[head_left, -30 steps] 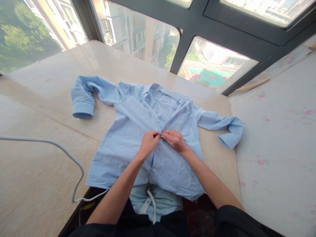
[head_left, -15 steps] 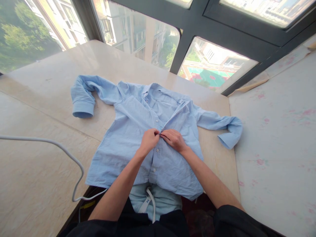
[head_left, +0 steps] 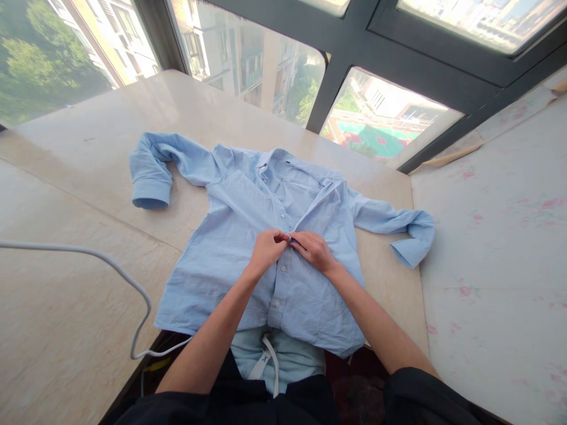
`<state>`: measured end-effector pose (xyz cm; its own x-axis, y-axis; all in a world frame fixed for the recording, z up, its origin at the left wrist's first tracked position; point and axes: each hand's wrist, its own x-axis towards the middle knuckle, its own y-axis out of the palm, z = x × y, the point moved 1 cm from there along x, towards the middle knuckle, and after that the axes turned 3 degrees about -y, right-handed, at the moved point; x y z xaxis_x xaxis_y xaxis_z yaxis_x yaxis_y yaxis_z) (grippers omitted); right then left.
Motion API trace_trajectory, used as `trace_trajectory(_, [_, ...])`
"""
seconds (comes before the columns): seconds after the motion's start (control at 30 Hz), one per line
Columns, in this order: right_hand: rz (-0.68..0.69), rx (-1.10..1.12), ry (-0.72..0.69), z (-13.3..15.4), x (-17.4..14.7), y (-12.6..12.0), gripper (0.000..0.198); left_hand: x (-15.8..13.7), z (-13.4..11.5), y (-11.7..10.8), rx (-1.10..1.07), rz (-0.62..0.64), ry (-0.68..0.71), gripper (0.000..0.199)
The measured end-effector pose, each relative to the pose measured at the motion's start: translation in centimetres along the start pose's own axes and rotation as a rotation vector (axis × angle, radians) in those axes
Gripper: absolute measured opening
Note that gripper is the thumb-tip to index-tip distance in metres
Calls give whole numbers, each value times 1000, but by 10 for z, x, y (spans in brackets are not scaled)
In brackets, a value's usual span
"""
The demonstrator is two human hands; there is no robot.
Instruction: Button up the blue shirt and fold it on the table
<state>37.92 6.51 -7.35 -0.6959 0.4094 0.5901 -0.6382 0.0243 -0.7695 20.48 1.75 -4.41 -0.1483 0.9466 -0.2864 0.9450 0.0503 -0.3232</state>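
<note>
A light blue button-up shirt (head_left: 239, 218) lies front side up, its sleeves spread to both sides and its collar toward the window. Below my hands the front is joined, with white buttons showing; above them it gapes in a V. My left hand (head_left: 269, 251) pinches the front edge at the middle of the chest. Right against it, my right hand (head_left: 313, 249) grips the other side of the placket with bent fingers. The fingertips of both hands meet there, and whatever button lies between them is hidden.
The shirt rests on a pale stone sill (head_left: 80, 171). A grey cable (head_left: 110, 262) curves across its left part. Dark window frames (head_left: 341, 41) stand along the back, and a flowered wall (head_left: 491, 254) rises at the right.
Both hands stay at the same spot on the placket; their fingertips have shifted only slightly. The shirt lies almost as before.
</note>
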Motion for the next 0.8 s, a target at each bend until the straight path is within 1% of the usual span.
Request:
trace_trajectory(0.17, [5, 17, 4, 0, 0, -1, 26, -4, 4, 4, 23, -39, 57, 19])
trace_trajectory(0.27, [22, 23, 12, 0, 0, 0, 27, -5, 3, 7, 108, -44, 59, 19])
trace_trajectory(0.43, [43, 46, 22, -2, -1, 0, 31, 2, -7, 7, 341, 27, 64, 26])
trace_trajectory(0.5, [44, 50, 33, -2, -1, 1, 31, 6, -9, 5, 415, 65, 71, 26])
trace_trajectory(0.57, [43, 64, 41, -2, -1, 1, 28, 9, -10, 3, 434, 108, 77, 24])
trace_trajectory(0.67, [55, 58, 39, 0, 0, 1, 17, 8, -10, 1, 396, 162, 88, 25])
trace_trajectory(0.73, [92, -16, 39, 3, 1, -1, 15, 5, -11, -1, 393, 180, 101, 25])
trace_trajectory(0.8, [138, -131, 37, 7, 4, -4, 19, 2, -13, -1, 417, 177, 110, 23])
